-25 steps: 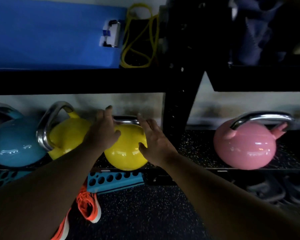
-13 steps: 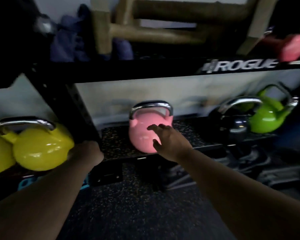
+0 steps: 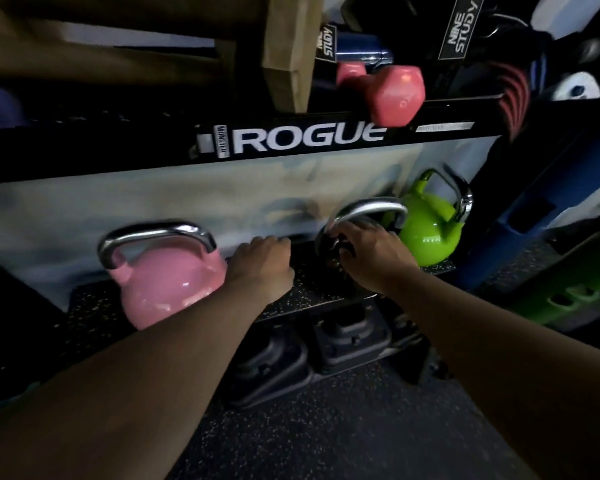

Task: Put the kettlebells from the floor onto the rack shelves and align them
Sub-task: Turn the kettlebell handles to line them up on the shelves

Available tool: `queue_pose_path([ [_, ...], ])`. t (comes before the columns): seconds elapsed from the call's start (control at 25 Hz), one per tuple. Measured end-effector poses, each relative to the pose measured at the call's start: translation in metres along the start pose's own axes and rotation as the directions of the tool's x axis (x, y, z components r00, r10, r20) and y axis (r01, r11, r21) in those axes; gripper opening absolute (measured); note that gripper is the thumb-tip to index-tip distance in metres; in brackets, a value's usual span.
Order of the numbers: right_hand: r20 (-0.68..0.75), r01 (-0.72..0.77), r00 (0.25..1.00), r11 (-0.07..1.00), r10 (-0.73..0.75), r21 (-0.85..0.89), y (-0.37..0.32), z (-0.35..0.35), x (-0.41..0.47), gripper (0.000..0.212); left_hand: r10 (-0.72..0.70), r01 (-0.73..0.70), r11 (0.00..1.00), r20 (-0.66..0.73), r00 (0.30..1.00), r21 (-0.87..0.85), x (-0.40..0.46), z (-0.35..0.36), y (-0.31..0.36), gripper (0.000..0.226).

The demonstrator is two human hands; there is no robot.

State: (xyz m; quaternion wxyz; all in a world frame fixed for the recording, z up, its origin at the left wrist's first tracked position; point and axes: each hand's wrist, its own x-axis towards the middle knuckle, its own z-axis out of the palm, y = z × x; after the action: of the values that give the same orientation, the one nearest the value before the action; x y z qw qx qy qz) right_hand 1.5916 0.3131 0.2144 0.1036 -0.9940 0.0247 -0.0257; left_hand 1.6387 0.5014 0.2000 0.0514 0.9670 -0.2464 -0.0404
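Since 0.5 seconds ago, the right hand (image 3: 373, 256) has left the pink kettlebell (image 3: 168, 278) and spread its fingers over a black kettlebell (image 3: 333, 251), just below the chrome handle. The left hand (image 3: 262, 266), loosely curled, holds nothing and rests beside the pink one on the rack shelf (image 3: 309, 296). A green kettlebell (image 3: 430, 233) sits at 2 o'clock.

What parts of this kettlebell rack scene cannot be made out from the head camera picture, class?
- Black kettlebell: head view, body mostly hidden by the right hand and dim shelf shadow.
- Left hand: fingers curl away; its grip cannot be judged.
- Dark blocks under the shelf: too dim to identify.
- Glossy pink kettlebell: lower side covered by the left forearm.
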Motion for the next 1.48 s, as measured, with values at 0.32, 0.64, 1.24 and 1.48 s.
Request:
queue_pose_path([
  [0.32, -0.140, -0.128, 0.982, 0.992, 0.127, 0.003, 0.099, -0.001, 0.064, 0.037, -0.011, -0.043, 0.929, -0.145, 0.989, -0.367, 0.120, 0.006, 0.072, 0.030],
  [0.64, 0.087, -0.184, 0.982, 0.939, 0.165, 0.290, 0.149, 0.023, 0.084, 0.055, -0.371, 0.300, 0.637, 0.058, 0.927, -0.711, 0.139, 0.058, 0.125, 0.050],
  [1.24, 0.258, -0.289, 0.955, 0.650, 0.145, 0.703, 0.126, 0.041, 0.073, 0.048, -0.622, 0.213, 0.209, 0.038, 0.782, -0.954, 0.146, 0.079, 0.106, 0.059],
  [1.48, 0.205, -0.285, 0.954, 0.441, 0.221, 0.851, 0.091, 0.056, 0.043, 0.028, -0.481, 0.248, 0.144, 0.152, 0.864, -0.958, 0.160, 0.062, 0.097, 0.035],
])
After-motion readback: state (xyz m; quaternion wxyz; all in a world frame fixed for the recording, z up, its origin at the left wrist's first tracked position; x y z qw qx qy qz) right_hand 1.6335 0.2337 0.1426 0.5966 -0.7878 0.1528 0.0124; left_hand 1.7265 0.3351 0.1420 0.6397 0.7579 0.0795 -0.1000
